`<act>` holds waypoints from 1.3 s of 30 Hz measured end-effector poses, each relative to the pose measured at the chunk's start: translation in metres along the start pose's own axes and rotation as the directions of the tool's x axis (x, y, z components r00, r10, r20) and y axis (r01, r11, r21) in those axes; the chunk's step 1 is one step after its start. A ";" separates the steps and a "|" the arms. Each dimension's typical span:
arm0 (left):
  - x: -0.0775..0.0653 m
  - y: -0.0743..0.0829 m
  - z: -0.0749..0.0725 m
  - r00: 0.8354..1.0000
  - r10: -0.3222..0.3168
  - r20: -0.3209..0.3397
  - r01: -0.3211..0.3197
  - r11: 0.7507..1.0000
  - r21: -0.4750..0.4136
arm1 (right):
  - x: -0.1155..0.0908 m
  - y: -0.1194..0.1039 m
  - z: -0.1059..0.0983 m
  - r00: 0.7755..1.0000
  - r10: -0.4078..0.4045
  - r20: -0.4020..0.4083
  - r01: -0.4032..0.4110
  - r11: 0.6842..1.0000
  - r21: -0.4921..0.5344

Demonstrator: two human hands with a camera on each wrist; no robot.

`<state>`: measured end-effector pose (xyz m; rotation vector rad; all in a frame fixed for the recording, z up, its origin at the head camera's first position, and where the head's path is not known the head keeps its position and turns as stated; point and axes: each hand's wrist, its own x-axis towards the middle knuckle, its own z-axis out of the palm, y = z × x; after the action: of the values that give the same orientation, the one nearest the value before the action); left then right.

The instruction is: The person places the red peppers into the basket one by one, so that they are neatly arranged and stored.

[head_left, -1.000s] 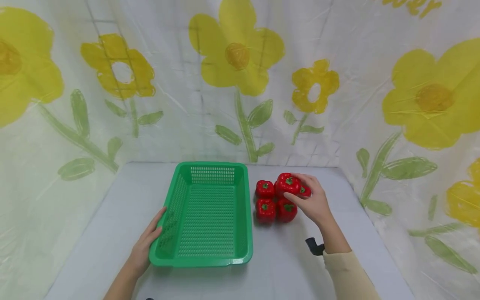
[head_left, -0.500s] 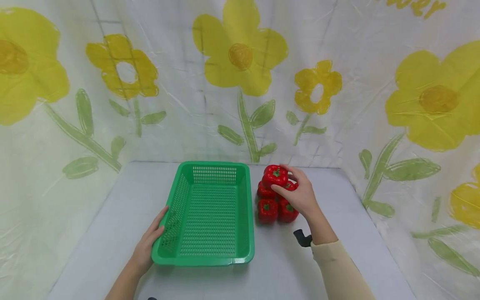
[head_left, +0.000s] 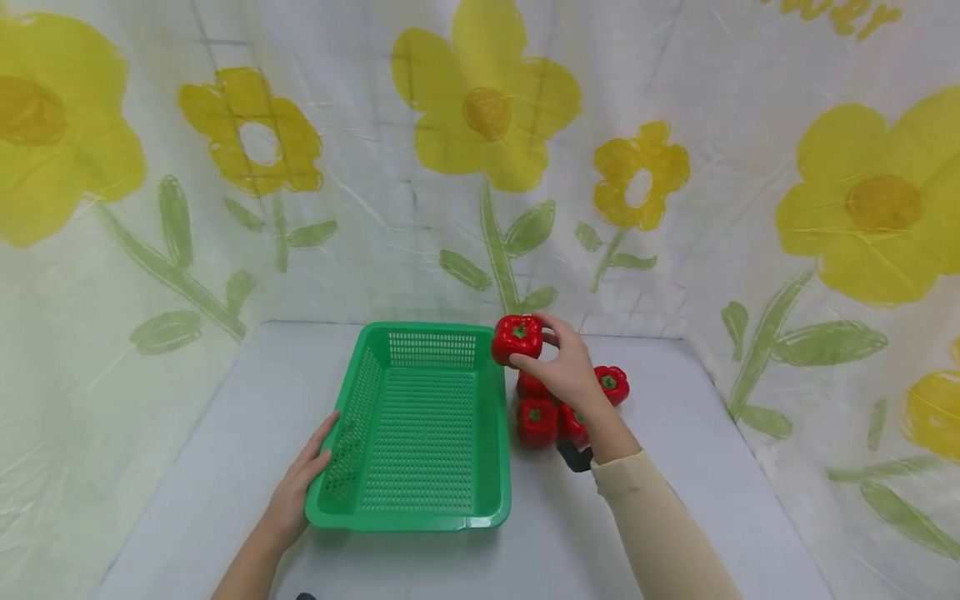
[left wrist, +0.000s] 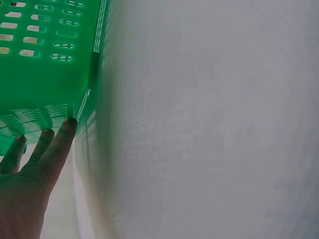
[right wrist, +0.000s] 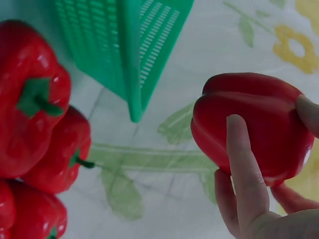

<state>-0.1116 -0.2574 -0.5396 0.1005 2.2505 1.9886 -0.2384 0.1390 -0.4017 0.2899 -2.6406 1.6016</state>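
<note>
A red bell pepper (head_left: 516, 338) with a green stem is gripped by my right hand (head_left: 564, 367), thumb on the near side and fingers around it. In the head view it overlaps the far right corner of the green perforated basket (head_left: 495, 467); the right wrist view shows the held pepper (right wrist: 249, 124) apart from the basket (right wrist: 132, 64). My left hand (head_left: 288, 504) rests against the basket's left side. The left wrist view shows that hand's straight fingers (left wrist: 57, 149) touching the outer wall.
Several more red peppers (head_left: 537, 422) stand grouped right of the basket, partly hidden by my right hand and wrist; one pepper (head_left: 611, 384) sits at the group's right. The white table (head_left: 247, 392) backs onto a flower-printed curtain (head_left: 360, 250).
My right hand has lifted the pepper from above the group and carried it left to the basket's far right corner. The basket and left hand have kept their places.
</note>
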 end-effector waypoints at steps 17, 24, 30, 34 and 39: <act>0.000 0.001 -0.001 1.000 -0.011 -0.004 0.011 1.000 0.004 | 0.034 -0.031 0.059 0.995 -0.056 0.085 0.053 0.998 0.046; 0.002 0.001 0.000 1.000 -0.017 -0.002 0.017 1.000 -0.004 | 0.051 -0.037 0.088 0.989 -0.030 0.142 0.017 0.996 0.092; 0.003 0.000 0.001 1.000 -0.015 0.009 0.015 1.000 -0.015 | 0.062 -0.036 0.113 0.987 0.038 0.157 -0.053 0.994 0.091; 0.001 0.001 0.002 1.000 -0.022 0.004 0.022 0.999 -0.024 | 0.068 -0.032 0.131 0.986 0.070 0.151 -0.087 0.990 0.110; 0.000 0.002 0.000 1.000 -0.022 0.004 0.022 0.999 -0.023 | 0.072 -0.025 0.154 0.984 0.108 0.145 -0.127 0.983 0.129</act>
<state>-0.1117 -0.2576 -0.5380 0.0765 2.2156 2.0014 -0.2946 -0.0180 -0.4418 0.2621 -2.6975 1.8708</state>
